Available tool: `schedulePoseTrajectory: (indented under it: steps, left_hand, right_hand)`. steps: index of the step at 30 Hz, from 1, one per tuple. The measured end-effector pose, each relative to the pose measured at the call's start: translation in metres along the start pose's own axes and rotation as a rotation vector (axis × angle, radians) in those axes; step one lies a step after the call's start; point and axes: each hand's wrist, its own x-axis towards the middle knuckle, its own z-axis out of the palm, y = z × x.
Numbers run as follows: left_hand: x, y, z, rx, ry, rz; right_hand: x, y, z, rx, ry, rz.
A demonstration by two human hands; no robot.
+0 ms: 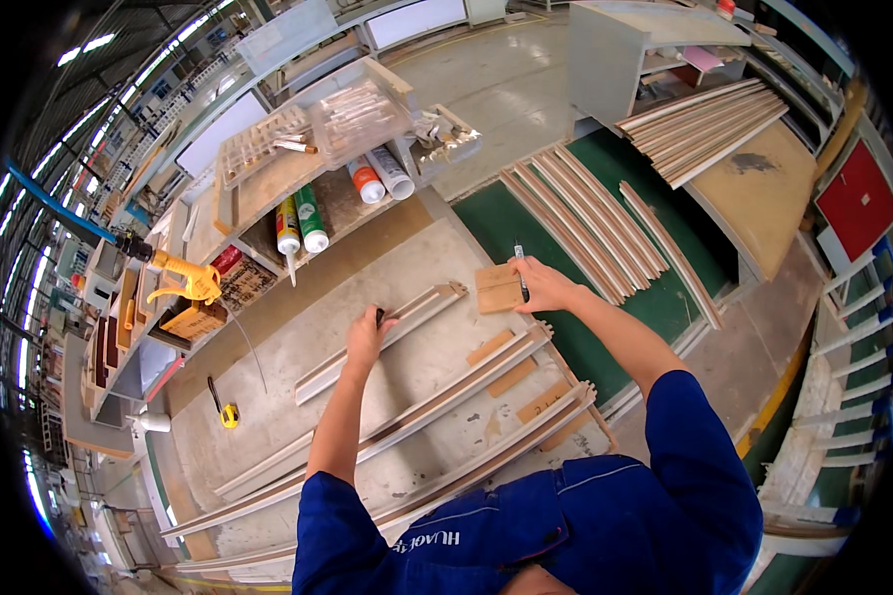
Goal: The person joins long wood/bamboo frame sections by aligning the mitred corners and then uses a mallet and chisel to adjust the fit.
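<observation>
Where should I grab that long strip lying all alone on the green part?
Probably grab the lone strip near its middle, coming from above and pinching across its narrow width. It is long and thin, so holding one end might let the other droop. Green surface shows between it and the neighbouring row of strips, so there should be room on both sides.

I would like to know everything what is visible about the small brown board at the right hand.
The small brown board is flat and nearly square, light brown, and looks like wood or fibreboard. A thin darker line crosses its face. It lies near the strip ends, beside the green surface. The right hand, with a slim pen-like tool, is at its right edge; whether it's lifted is unclear.
</observation>
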Motion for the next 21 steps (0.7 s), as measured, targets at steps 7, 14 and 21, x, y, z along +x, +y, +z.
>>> schedulePoseTrajectory:
  steps: [7, 14, 21]
  left_hand:
    - [-0.005, 0.009, 0.000, -0.030, 0.103, -0.062]
    - [-0.014, 0.021, -0.011, -0.205, 0.178, -0.053]
    - [-0.014, 0.024, 0.000, -0.144, 0.121, -0.047]
  right_hand:
    - [0.010, 0.006, 0.002, -0.006, 0.005, -0.070]
    - [0.027, 0.020, 0.005, -0.002, 0.081, -0.229]
    - [0.038, 0.010, 0.006, -0.002, -0.023, -0.177]
